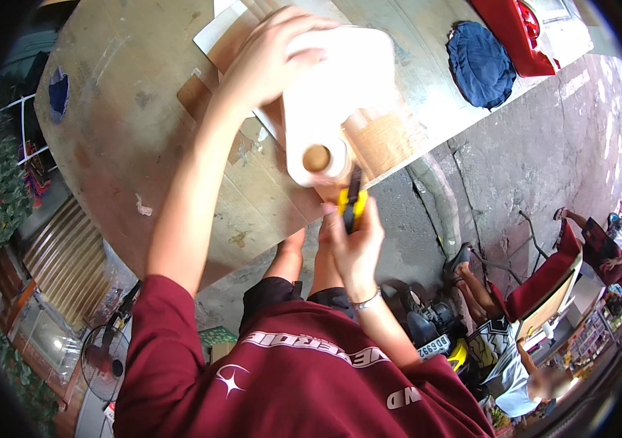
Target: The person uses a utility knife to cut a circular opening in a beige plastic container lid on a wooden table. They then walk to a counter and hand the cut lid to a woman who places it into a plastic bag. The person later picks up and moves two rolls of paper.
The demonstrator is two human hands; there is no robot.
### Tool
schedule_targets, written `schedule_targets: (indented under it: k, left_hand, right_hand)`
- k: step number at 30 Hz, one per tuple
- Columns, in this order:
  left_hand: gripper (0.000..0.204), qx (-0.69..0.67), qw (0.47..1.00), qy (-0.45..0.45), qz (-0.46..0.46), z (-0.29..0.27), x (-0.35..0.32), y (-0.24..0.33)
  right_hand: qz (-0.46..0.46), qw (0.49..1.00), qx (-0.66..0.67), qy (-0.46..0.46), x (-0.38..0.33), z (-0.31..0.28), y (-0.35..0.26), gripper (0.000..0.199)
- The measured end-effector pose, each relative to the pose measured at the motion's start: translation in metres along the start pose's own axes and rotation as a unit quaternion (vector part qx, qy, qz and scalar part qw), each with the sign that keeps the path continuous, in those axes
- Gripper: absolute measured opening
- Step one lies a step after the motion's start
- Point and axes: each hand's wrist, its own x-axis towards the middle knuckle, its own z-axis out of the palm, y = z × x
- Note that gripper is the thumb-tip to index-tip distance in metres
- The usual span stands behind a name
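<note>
A white, smooth, rounded oblong piece (pixel 347 80), seemingly plastic, lies near the table's front edge. Close to its near end is a round opening (pixel 317 158) with brown showing inside. My left hand (pixel 267 62) reaches over its far left side, fingers bent onto it, holding it against the table. In my closed right hand (pixel 357 244) is a yellow and black utility knife (pixel 352 208). The knife's dark front end points away from me, just beside the near right corner of the white piece. Motion blur hides whether the blade touches it.
Under the white piece are brown boards (pixel 380 142) on the wooden table (pixel 143 139). Dark blue cloth (pixel 480 64) and a red item (pixel 519 36) lie at the far right. Beyond the right edge is concrete floor with a motorcycle (pixel 431 325) and a seated person (pixel 512 365). A fan (pixel 104 361) stands lower left.
</note>
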Motion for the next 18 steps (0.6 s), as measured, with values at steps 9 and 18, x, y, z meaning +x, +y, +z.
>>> schedule_targets:
  k: [9,18]
  left_hand:
    - [0.087,0.066,0.958,0.142,-0.242,0.050,-0.129,0.099]
    - [0.036,0.077,0.984,0.063,-0.148,0.039,-0.151,0.047]
  right_hand:
    - [-0.186,0.957,-0.202,-0.097,0.054,-0.068,-0.013,0.043]
    - [-0.322,0.813,-0.455,-0.170,0.106,-0.041,-0.051,0.043]
